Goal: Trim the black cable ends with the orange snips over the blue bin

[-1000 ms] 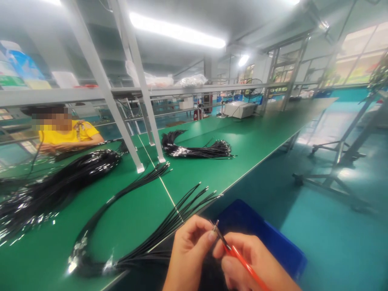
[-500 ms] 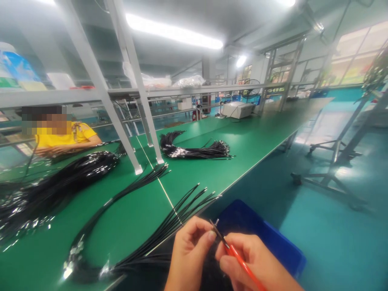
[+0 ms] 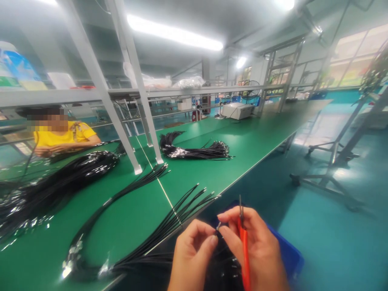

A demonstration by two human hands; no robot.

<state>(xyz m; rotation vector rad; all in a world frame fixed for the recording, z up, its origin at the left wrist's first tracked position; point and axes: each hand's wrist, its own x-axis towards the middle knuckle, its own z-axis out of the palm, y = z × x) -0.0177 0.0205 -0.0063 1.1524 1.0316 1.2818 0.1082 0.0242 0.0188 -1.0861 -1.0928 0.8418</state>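
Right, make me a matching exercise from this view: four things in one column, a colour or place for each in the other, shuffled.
Column one:
1. hand tool
2. plastic bin
3. tabletop
4. bundled cables

Column two:
A. green
B. black
C. held in the right hand
D. blue

Pairs: 1-C, 2-D, 3-A, 4-B

No text, label, brand, number or sign can be read anywhere in view.

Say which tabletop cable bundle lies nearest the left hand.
The curved foreground bundle, its ends fanning out beside the left hand; the thick heap and far bundle lie farther off.
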